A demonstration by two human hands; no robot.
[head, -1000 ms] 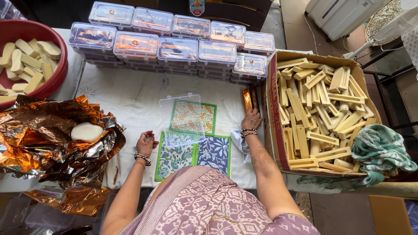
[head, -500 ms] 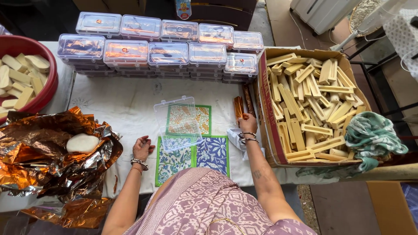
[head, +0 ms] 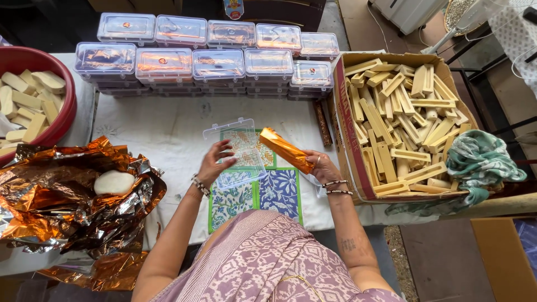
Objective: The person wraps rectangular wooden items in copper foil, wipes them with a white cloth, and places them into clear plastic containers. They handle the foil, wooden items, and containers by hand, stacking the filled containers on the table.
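A white-clothed surface (head: 168,126) carries a cardboard box (head: 349,128) of pale wooden pieces at 3 o'clock, crumpled copper foil (head: 67,196) at 9 and stacked clear cases (head: 218,61) at 12. At centre, the left hand (head: 213,164) rests its loose, half-spread grip on an open clear plastic box (head: 235,148) atop printed cloths (head: 279,190). At its 3 o'clock, the right hand (head: 324,166) clenches a foil-wrapped bar (head: 285,150), lifted off the surface

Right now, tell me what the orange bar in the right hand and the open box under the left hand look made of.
Orange bar: apparently wrapped in metallic foil; shiny, creased, reflective copper-orange. Contents hidden. Open box: looks like clear hard plastic; the printed cloths show through it.
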